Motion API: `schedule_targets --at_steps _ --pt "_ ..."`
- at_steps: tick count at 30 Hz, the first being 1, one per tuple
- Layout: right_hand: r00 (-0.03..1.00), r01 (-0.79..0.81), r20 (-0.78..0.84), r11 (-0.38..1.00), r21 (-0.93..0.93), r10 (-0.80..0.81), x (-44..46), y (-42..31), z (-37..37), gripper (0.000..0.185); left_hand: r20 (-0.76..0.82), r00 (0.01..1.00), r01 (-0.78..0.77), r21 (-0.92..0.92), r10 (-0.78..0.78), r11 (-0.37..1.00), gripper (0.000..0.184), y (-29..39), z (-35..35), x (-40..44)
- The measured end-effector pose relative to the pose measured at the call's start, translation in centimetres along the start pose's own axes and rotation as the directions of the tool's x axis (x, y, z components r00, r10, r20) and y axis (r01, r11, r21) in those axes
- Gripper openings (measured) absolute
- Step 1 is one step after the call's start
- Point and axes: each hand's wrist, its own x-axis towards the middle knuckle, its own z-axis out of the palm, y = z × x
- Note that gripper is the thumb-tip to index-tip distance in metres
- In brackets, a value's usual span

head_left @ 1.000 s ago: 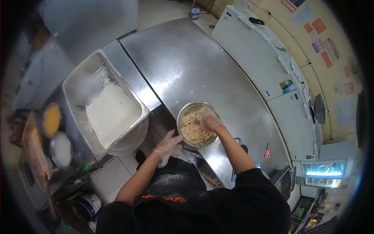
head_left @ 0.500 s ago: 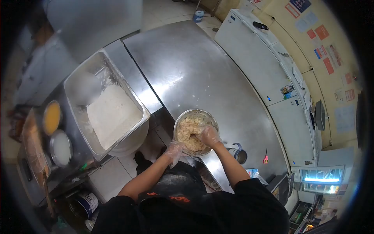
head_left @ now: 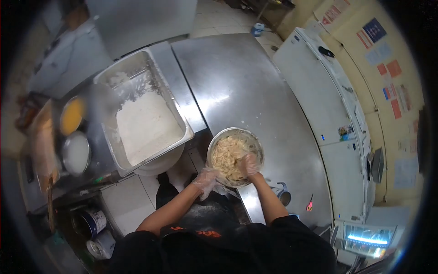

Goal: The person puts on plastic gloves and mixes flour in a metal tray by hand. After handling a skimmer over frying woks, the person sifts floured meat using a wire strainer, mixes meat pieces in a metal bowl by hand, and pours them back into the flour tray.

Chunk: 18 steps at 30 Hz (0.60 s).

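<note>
A round metal bowl (head_left: 256,142) rests at the near edge of the steel table, filled with a pale, lumpy, wet mixture (head_left: 228,153) whose kind I cannot make out. My left hand (head_left: 206,179), in a clear plastic glove, is closed on the bowl's rim at the near left. Inside the bowl's right side, my right hand (head_left: 249,165), gloved too, presses into the mixture. Its fingers are blurred and partly hidden there.
Left of the bowl stands a deep metal pan (head_left: 187,134) of white flour (head_left: 146,123). Further left are a yellow-filled bowl (head_left: 73,115) and a white-filled one (head_left: 76,153). On the steel table (head_left: 278,123) lie a jug (head_left: 284,197) and pink scissors (head_left: 310,206). White freezers (head_left: 315,96) line the right.
My right hand has shifted down and toward the near right side of the bowl, uncovering more of the mixture. The whole view has swung slightly; my left hand stays on the rim.
</note>
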Motion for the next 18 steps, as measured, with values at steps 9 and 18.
schedule_targets --at_steps 9,18 --pt "0.82 0.56 -0.238 0.815 0.149 -0.52 7.0 -15.3 -19.5 0.061 -0.306 0.845 -0.329 0.349 0.438 0.878 0.023 10.9 -7.8 -6.5" --pt "0.593 0.783 0.378 0.618 -0.065 -0.711 17.6 -35.5 -15.6 0.07 -0.476 0.533 -0.616 0.348 0.699 0.707 0.087 18.9 -22.0 -10.3"
